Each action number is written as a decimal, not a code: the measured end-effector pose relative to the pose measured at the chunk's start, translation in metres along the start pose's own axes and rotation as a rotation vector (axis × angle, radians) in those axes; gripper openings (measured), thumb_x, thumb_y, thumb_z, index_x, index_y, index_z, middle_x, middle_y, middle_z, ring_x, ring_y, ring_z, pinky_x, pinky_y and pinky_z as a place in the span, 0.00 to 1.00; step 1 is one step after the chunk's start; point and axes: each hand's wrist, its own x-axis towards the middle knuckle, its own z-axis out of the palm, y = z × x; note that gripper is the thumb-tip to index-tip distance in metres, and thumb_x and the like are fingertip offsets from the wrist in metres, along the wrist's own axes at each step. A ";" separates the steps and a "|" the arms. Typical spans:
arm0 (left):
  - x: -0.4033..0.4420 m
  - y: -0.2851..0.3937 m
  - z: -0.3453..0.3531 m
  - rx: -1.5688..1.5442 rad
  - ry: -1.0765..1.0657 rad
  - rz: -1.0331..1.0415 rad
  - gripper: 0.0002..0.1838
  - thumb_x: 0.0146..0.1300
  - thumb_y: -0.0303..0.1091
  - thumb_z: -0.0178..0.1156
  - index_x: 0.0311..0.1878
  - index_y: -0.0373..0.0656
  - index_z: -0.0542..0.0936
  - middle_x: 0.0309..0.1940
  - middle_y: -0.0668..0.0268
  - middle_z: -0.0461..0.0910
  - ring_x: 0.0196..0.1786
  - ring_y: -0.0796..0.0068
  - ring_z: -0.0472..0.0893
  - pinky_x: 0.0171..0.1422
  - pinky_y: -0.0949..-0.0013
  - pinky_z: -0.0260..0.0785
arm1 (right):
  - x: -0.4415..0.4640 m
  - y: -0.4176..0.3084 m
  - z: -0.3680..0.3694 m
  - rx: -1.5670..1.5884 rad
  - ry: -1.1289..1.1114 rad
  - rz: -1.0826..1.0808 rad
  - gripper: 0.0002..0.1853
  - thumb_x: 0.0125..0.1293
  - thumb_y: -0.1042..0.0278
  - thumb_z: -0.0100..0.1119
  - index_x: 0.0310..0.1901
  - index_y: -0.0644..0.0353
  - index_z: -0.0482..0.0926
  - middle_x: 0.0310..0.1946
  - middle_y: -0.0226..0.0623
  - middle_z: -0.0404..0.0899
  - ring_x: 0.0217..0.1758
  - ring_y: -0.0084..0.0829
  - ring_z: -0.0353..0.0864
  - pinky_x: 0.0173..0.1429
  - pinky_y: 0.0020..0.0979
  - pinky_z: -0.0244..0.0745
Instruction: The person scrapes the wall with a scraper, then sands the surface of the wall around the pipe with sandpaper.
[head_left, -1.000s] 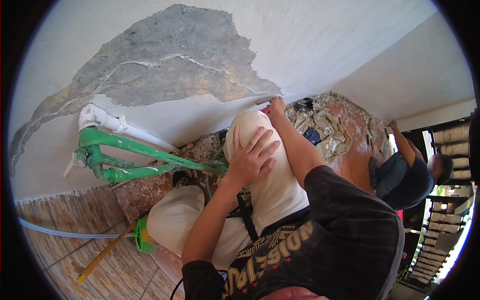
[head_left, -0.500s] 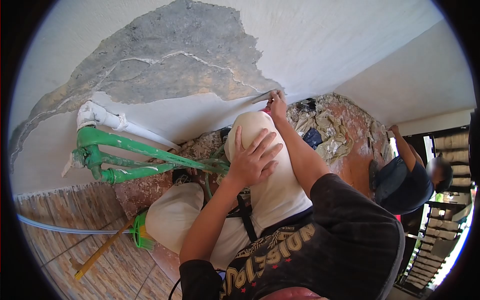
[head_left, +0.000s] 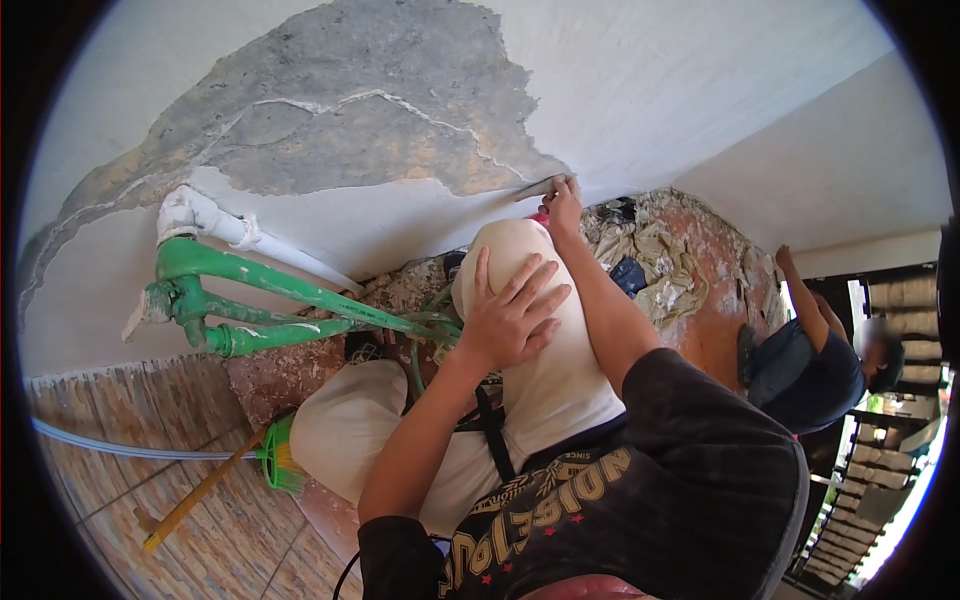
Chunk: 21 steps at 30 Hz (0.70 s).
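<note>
My right hand pinches a thin grey scraper blade against the wall. The blade lies at the lower right end of a bare grey patch, where the white paint layer has come off and a pale crack line runs across. Something red-pink shows just under this hand, partly hidden by my knee; I cannot tell if it belongs to the scraper. My left hand rests flat on my raised knee, fingers spread, holding nothing.
Green pipes and a white pipe stick out from the wall at left. A green broom lies on the tiles. Crumpled sheets and paint flakes cover the red floor. Another person crouches at right.
My view has shifted slightly, so the wall and pipes sit a little further right and lower. My right hand stays at the patch's edge with the scraper; the other person's raised hand has moved slightly.
</note>
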 end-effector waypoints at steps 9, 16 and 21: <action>-0.004 0.004 -0.001 -0.035 -0.030 -0.018 0.21 0.62 0.49 0.56 0.58 0.60 0.80 0.66 0.67 0.70 0.74 0.68 0.60 0.74 0.26 0.37 | -0.004 -0.002 -0.004 -0.175 0.022 -0.019 0.08 0.67 0.66 0.48 0.35 0.58 0.75 0.19 0.27 0.67 0.18 0.20 0.65 0.21 0.27 0.61; -0.003 0.004 0.001 -0.026 -0.015 -0.008 0.21 0.61 0.49 0.57 0.57 0.59 0.81 0.66 0.67 0.70 0.74 0.68 0.60 0.74 0.26 0.37 | 0.011 0.020 -0.019 -0.226 -0.027 -0.017 0.09 0.66 0.65 0.48 0.35 0.59 0.77 0.19 0.33 0.71 0.21 0.28 0.71 0.26 0.32 0.66; -0.004 0.006 0.000 -0.040 -0.009 -0.018 0.21 0.60 0.48 0.57 0.57 0.58 0.81 0.66 0.67 0.71 0.74 0.67 0.61 0.74 0.27 0.37 | -0.003 0.001 -0.002 -0.226 -0.029 -0.006 0.08 0.67 0.65 0.48 0.33 0.57 0.73 0.18 0.29 0.68 0.15 0.22 0.64 0.19 0.28 0.61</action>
